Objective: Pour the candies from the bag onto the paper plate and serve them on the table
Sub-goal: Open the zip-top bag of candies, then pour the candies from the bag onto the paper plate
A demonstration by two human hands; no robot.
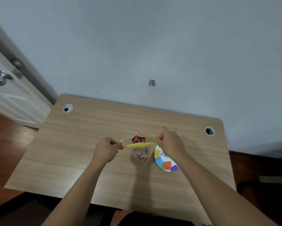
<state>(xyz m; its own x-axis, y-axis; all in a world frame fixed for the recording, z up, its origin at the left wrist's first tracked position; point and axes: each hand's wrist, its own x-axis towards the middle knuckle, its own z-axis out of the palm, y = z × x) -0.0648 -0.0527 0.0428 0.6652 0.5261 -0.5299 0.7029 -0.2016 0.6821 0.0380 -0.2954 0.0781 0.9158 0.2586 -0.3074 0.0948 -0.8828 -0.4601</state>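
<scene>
A clear plastic bag [141, 154] with a yellow zip strip at its mouth hangs above the middle of the wooden table [81, 144]. Its mouth is pulled apart, and red-wrapped candies [138, 139] show inside it. My left hand [107, 150] pinches the left end of the yellow strip. My right hand [169, 142] pinches the right end. A paper plate [165, 162] printed with coloured balloons lies flat on the table just right of the bag, its upper part hidden under my right hand and wrist.
Two round cable holes sit in the table, one at the far left [67, 108] and one at the far right [209, 131]. The table stands against a grey wall. A white door with a metal knob [0, 79] is at the left.
</scene>
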